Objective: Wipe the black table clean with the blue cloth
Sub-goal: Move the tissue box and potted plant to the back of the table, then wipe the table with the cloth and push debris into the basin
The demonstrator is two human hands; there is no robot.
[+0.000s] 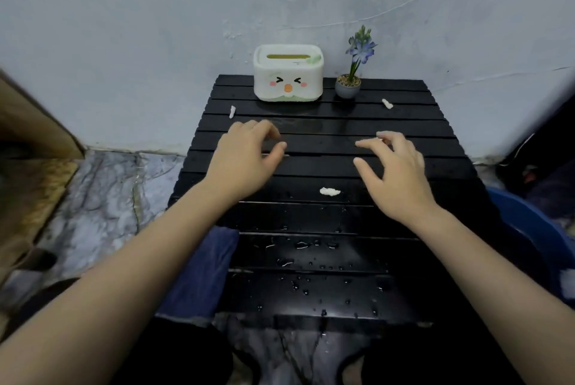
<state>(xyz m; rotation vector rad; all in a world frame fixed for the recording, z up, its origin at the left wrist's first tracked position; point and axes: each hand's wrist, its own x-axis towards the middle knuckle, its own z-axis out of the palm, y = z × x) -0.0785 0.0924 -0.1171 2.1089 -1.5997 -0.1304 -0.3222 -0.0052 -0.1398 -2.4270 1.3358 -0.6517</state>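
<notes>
Water droplets point(303, 246) bead the near slats of the black slatted table point(413, 166), and the dark blue cloth point(202, 272) hangs off its near left edge (under the left forearm). Both hands hover mid-table, empty: left hand point(245, 160) loosely curled, right hand point(395, 169) spread, with a white paper scrap point(329, 191) lying between them.

The slatted black surface point(326, 166) looks glossy and wet, beaded with water drops point(306, 244). The blue cloth point(202, 272) appears soft and matt. The tissue box point(287, 73) looks like smooth plastic. The wall point(155, 26) is rough, cracked paint.
</notes>
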